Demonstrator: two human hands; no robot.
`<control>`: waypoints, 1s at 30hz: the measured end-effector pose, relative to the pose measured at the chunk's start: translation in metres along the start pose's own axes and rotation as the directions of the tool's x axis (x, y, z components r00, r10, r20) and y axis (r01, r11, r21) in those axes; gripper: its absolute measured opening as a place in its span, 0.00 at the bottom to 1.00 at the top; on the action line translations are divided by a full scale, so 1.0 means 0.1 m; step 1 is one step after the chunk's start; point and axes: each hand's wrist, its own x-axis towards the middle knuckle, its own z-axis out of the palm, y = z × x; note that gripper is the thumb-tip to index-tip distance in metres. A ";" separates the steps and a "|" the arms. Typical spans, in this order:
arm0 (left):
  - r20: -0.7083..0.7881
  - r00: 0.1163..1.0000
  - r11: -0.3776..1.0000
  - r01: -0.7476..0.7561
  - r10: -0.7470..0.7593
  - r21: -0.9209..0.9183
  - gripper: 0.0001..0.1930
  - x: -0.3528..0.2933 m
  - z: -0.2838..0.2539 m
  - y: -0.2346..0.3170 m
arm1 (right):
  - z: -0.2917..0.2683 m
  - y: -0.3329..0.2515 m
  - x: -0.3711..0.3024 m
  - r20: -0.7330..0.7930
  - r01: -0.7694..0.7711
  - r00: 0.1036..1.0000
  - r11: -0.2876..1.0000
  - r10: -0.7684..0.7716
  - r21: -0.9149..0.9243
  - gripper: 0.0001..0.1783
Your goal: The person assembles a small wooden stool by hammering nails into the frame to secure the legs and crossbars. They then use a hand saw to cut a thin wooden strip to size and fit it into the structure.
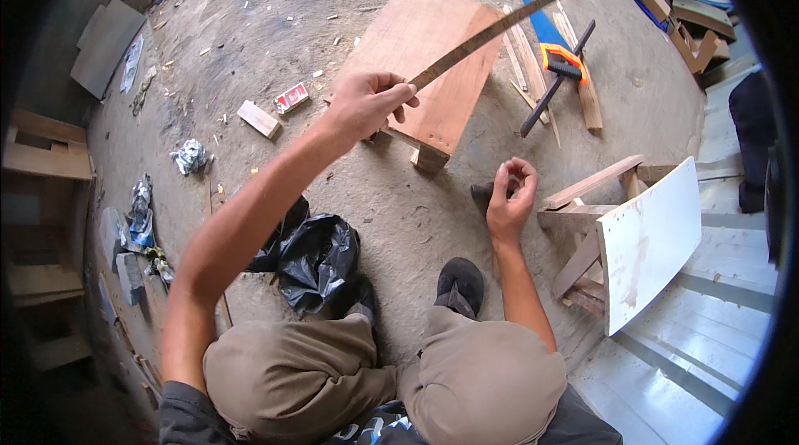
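Observation:
My left hand is closed on one end of a long, flat, brown-stained strip, which looks like an old ruler. The strip slants up to the right over a low wooden bench with a plain plank top. My right hand is raised to the right of the bench's near end, thumb and fingertips pinched together. Anything between those fingertips is too small or hidden to make out. Beyond it lie a handsaw with a blue blade and an orange-black handle, and a dark bar.
Wood strips lie under the saw. At right stands a wooden frame with a white panel. A black plastic bag sits by my feet. A small red box, a wood block and crumpled foil are at left.

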 end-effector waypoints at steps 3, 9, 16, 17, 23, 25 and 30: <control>0.009 1.000 0.992 -0.012 0.013 -0.127 0.14 -0.15 0.22 0.04 | 0.15 -0.54 0.19 0.069 0.039 0.996 0.977 -0.055 0.209 0.18; -0.146 0.984 0.849 -0.164 0.103 -0.503 0.12 -0.38 0.48 -0.08 | 0.62 -1.07 0.17 0.282 -0.091 0.959 0.921 -0.021 0.378 0.15; -0.275 0.932 0.971 -0.236 0.235 0.030 0.11 -0.30 0.26 -0.40 | 0.44 -0.75 0.32 0.205 0.097 0.972 0.991 -0.115 0.095 0.14; -0.275 0.908 0.942 -0.269 0.317 0.200 0.12 -0.30 0.23 -0.34 | 0.36 -0.52 0.30 0.196 0.085 0.977 0.996 -0.085 0.010 0.14; -0.132 0.798 0.653 -0.372 0.588 0.659 0.15 0.20 0.21 -0.40 | -0.01 0.64 0.68 0.065 0.058 0.997 0.930 -0.037 -0.363 0.17; -0.089 0.768 0.581 -0.397 0.634 0.710 0.13 0.40 0.18 -0.38 | 0.01 0.84 1.08 0.013 0.071 0.997 0.891 -0.073 -0.448 0.18; 0.072 0.644 0.326 -0.477 0.762 0.816 0.10 0.71 0.10 -0.31 | 0.24 1.19 2.20 -0.052 0.299 0.894 0.678 -0.446 -0.672 0.24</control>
